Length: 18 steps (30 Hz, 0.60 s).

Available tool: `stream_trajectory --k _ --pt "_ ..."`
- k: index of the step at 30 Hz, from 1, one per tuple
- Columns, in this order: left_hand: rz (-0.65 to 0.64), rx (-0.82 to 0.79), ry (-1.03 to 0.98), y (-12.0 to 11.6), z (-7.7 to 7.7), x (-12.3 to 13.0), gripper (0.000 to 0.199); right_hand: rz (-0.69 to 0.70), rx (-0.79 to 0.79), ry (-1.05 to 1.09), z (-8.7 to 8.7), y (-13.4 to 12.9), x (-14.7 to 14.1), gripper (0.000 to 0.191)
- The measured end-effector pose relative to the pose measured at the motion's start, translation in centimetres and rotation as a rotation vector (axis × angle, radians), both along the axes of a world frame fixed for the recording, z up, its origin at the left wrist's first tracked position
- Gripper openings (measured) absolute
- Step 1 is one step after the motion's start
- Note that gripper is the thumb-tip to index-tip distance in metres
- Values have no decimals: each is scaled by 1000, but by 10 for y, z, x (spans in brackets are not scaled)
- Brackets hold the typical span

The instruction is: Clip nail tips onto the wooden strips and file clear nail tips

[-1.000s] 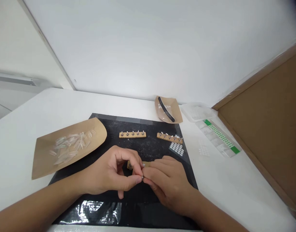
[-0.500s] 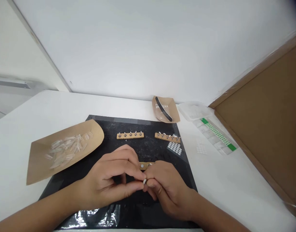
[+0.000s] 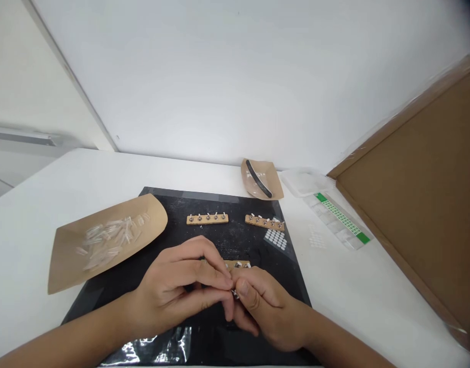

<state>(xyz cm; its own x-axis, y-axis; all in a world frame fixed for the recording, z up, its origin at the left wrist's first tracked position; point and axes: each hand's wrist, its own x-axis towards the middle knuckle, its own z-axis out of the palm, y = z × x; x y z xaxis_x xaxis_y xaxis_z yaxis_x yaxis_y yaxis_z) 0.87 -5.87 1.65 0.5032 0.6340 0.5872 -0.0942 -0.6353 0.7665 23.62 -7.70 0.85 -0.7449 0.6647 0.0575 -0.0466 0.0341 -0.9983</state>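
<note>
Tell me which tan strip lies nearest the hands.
The front strip, partly hidden by the left hand and right hand; the back-left strip and back-right strip lie farther away, unobstructed.

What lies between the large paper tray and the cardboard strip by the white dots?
In the head view, another cardboard strip, lying on the black mat.

Bare, smooth forearms (image 3: pixel 87 329) taper to the bare left hand (image 3: pixel 177 286) and bare right hand (image 3: pixel 271 309), whose thumbnail (image 3: pixel 243 288) looks short, rounded.
</note>
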Motion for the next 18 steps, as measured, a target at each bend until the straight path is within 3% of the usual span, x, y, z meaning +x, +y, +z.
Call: stream_trajectory --k 8,13,18 --pt "57 183 106 -3 -1 -2 24 -81 303 -133 17 0 7 45" --pt "49 184 185 -9 1 -5 38 -75 555 -165 7 -3 8 57" --pt "99 192 147 -11 2 -3 38 -189 585 -176 -1 -8 3 51"
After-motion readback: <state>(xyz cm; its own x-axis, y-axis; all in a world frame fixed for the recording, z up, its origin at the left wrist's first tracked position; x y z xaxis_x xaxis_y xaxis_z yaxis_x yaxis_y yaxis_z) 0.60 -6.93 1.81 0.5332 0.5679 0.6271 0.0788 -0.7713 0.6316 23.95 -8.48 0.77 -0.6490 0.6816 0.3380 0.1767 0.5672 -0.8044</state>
